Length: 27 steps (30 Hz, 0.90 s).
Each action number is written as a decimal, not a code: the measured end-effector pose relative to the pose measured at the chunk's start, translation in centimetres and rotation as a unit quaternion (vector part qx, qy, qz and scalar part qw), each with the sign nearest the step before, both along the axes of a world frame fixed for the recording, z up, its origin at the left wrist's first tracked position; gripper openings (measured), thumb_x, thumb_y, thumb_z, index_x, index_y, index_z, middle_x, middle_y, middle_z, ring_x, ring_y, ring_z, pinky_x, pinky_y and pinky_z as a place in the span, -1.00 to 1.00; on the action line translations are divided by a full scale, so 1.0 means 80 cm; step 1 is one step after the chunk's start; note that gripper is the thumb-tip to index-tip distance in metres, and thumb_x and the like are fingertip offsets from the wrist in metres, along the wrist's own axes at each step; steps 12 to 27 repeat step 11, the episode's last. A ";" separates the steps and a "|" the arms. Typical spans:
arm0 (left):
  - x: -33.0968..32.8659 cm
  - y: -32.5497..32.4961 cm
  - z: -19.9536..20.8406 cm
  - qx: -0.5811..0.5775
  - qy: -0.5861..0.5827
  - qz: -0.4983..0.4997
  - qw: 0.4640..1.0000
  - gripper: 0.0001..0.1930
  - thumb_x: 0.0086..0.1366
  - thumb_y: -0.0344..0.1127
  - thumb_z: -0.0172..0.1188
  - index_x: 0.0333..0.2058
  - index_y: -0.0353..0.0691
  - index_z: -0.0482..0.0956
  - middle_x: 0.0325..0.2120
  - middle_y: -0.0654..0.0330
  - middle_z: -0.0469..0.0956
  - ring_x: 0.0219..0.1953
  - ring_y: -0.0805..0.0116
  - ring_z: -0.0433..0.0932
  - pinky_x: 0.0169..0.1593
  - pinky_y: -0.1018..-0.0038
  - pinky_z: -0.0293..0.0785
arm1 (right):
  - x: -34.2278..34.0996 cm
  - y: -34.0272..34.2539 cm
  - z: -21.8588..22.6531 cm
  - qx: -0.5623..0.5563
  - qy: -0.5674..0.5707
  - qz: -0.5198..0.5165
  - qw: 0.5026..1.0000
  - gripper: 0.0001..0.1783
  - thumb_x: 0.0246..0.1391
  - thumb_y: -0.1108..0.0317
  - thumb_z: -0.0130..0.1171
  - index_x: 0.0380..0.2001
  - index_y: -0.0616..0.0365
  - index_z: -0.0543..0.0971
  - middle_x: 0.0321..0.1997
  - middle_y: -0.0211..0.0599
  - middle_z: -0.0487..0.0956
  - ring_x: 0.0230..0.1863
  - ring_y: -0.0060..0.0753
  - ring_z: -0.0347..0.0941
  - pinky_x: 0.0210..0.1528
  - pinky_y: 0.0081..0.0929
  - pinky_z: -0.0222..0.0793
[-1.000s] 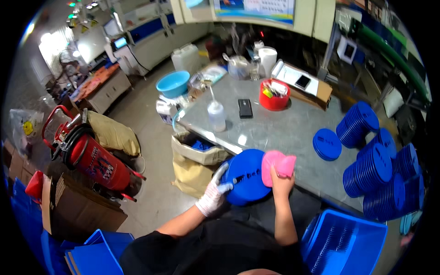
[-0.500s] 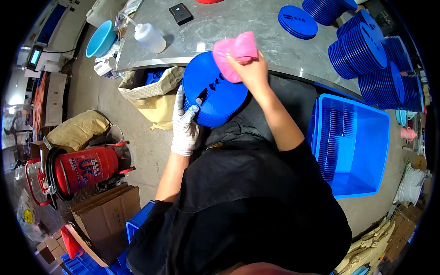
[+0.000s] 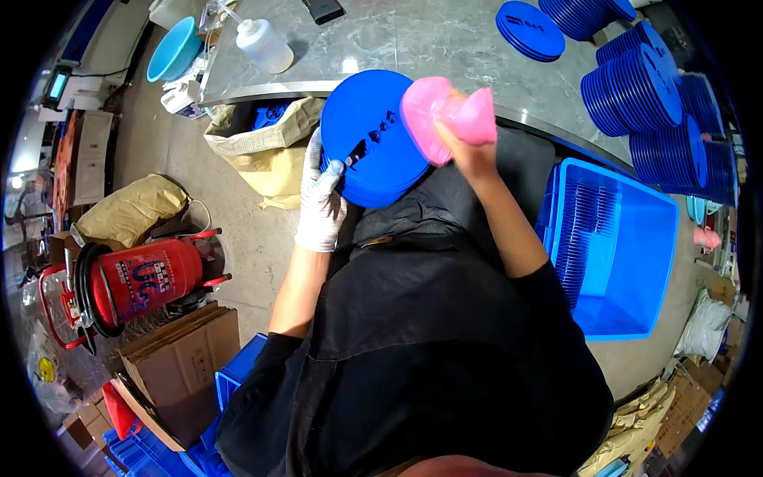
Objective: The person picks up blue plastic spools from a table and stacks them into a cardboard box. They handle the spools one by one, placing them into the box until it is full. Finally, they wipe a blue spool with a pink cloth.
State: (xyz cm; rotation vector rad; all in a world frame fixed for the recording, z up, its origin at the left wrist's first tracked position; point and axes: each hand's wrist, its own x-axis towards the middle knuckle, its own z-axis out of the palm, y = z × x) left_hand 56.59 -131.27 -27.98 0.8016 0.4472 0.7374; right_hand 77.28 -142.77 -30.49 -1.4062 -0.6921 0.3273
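Observation:
A stack of round blue discs (image 3: 369, 119) with dark markings across the top one is held over my lap, just off the table's front edge. My left hand (image 3: 321, 199), in a whitish glove, grips the stack at its lower left rim, thumb near the top face. My bare right hand (image 3: 470, 151) is closed around a pink cloth (image 3: 433, 119). The cloth lies over the right edge of the top disc; some of my fingers are hidden behind its folds.
A grey marbled table (image 3: 413, 48) carries a squeeze bottle (image 3: 264, 46), a dark box (image 3: 324, 9) and several stacks of blue discs (image 3: 632, 91). To the right is a blue bin (image 3: 628, 262) with discs inside. On the left stand an open sack (image 3: 262, 151) and a red extinguisher (image 3: 147, 278).
My right hand has carried the pink cloth rightward, from the upper right of the top disc to its right edge. My left hand keeps its grip on the stack.

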 end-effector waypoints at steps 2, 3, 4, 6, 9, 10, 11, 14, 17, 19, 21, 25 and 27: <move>0.003 0.003 -0.005 0.007 0.011 0.014 1.000 -0.22 0.12 -0.34 0.32 0.27 -0.21 0.10 0.16 0.08 0.28 0.09 0.23 0.38 0.15 0.30 0.38 | 0.031 0.009 0.000 0.042 0.119 -0.007 0.992 -0.65 0.03 0.36 0.29 -0.12 0.24 0.51 -0.11 -0.36 0.55 -0.08 -0.55 0.45 0.01 -0.53 0.34; 0.007 0.003 -0.003 0.009 0.014 0.017 1.000 -0.23 0.12 -0.39 0.30 0.26 -0.24 0.10 0.13 0.05 0.30 0.09 0.22 0.39 0.14 0.29 0.40 | 0.037 0.011 0.001 0.082 0.212 -0.007 0.974 -0.68 0.06 0.36 0.26 -0.12 0.23 0.50 -0.12 -0.38 0.54 -0.09 -0.53 0.45 0.00 -0.52 0.34; 0.010 0.004 -0.001 0.011 0.017 0.020 1.000 -0.24 0.12 -0.43 0.29 0.25 -0.27 0.10 0.11 0.02 0.31 0.09 0.20 0.40 0.13 0.28 0.42 | 0.040 0.010 0.003 0.111 0.233 -0.007 0.966 -0.68 0.08 0.35 0.24 -0.11 0.21 0.50 -0.12 -0.39 0.54 -0.09 -0.54 0.45 0.00 -0.53 0.34; 0.014 0.003 0.006 0.005 0.033 0.016 0.999 -0.24 0.11 -0.45 0.29 0.25 -0.28 0.09 0.10 0.02 0.33 0.08 0.21 0.40 0.12 0.30 0.43 | 0.046 0.007 0.013 0.103 0.263 0.013 0.959 -0.67 0.14 0.32 0.18 -0.06 0.21 0.47 -0.07 -0.35 0.54 -0.04 -0.50 0.45 0.05 -0.49 0.33; 0.021 0.010 0.014 0.015 0.041 -0.002 0.999 -0.19 0.07 -0.43 0.32 0.26 -0.28 0.08 0.11 0.02 0.32 0.11 0.20 0.36 0.16 0.28 0.38 | 0.047 -0.007 0.034 0.193 0.419 0.074 0.884 -0.57 0.20 0.26 0.09 0.08 0.23 0.40 0.11 -0.27 0.46 0.14 -0.35 0.36 0.20 -0.38 0.22; 0.021 0.015 0.011 0.018 0.046 -0.006 0.999 -0.18 0.06 -0.42 0.33 0.26 -0.28 0.08 0.11 0.02 0.31 0.12 0.19 0.35 0.18 0.27 0.35 | 0.040 -0.017 0.041 0.309 0.448 0.199 0.815 -0.50 0.21 0.20 0.05 0.17 0.18 0.34 0.21 -0.17 0.38 0.25 -0.24 0.26 0.32 -0.26 0.08; 0.023 0.017 0.011 0.019 0.054 -0.012 0.998 -0.17 0.05 -0.42 0.34 0.26 -0.27 0.07 0.12 0.02 0.30 0.13 0.19 0.34 0.20 0.26 0.33 | 0.040 -0.016 0.040 0.307 0.450 0.201 0.814 -0.50 0.21 0.20 0.05 0.17 0.18 0.34 0.21 -0.17 0.38 0.25 -0.24 0.26 0.32 -0.26 0.08; 0.023 0.017 0.011 0.019 0.054 -0.012 0.998 -0.17 0.05 -0.42 0.34 0.26 -0.27 0.07 0.12 0.02 0.30 0.13 0.19 0.34 0.20 0.26 0.33 | 0.040 -0.016 0.040 0.307 0.450 0.201 0.814 -0.50 0.21 0.20 0.05 0.17 0.18 0.34 0.21 -0.17 0.38 0.25 -0.24 0.26 0.32 -0.26 0.08; 0.023 0.017 0.011 0.019 0.054 -0.012 0.998 -0.17 0.05 -0.42 0.34 0.26 -0.27 0.07 0.12 0.02 0.30 0.13 0.19 0.34 0.20 0.26 0.33 | 0.040 -0.016 0.040 0.307 0.450 0.201 0.814 -0.50 0.21 0.20 0.05 0.17 0.18 0.34 0.21 -0.17 0.38 0.25 -0.24 0.26 0.32 -0.26 0.08; 0.023 0.017 0.011 0.019 0.054 -0.012 0.998 -0.17 0.05 -0.42 0.34 0.26 -0.27 0.07 0.12 0.02 0.30 0.13 0.19 0.34 0.20 0.26 0.33 | 0.040 -0.016 0.040 0.307 0.450 0.201 0.814 -0.50 0.21 0.20 0.05 0.17 0.18 0.34 0.21 -0.17 0.38 0.25 -0.24 0.26 0.32 -0.26 0.08; 0.023 0.017 0.011 0.019 0.054 -0.012 0.998 -0.17 0.05 -0.42 0.34 0.26 -0.27 0.07 0.12 0.02 0.30 0.13 0.19 0.34 0.20 0.26 0.33 | 0.040 -0.016 0.040 0.307 0.450 0.201 0.814 -0.50 0.21 0.20 0.05 0.17 0.18 0.34 0.21 -0.17 0.38 0.25 -0.24 0.26 0.32 -0.26 0.08; 0.023 0.017 0.011 0.019 0.054 -0.012 0.998 -0.17 0.05 -0.42 0.34 0.26 -0.27 0.07 0.12 0.02 0.30 0.13 0.19 0.34 0.20 0.26 0.33 | 0.040 -0.016 0.040 0.307 0.450 0.201 0.814 -0.50 0.21 0.20 0.05 0.17 0.18 0.34 0.21 -0.17 0.38 0.25 -0.24 0.26 0.32 -0.26 0.08; 0.023 0.017 0.011 0.019 0.054 -0.012 0.998 -0.17 0.05 -0.42 0.34 0.26 -0.27 0.07 0.12 0.02 0.30 0.13 0.19 0.34 0.20 0.26 0.33 | 0.040 -0.016 0.040 0.307 0.450 0.201 0.814 -0.50 0.21 0.20 0.05 0.17 0.18 0.34 0.21 -0.17 0.38 0.25 -0.24 0.26 0.32 -0.26 0.08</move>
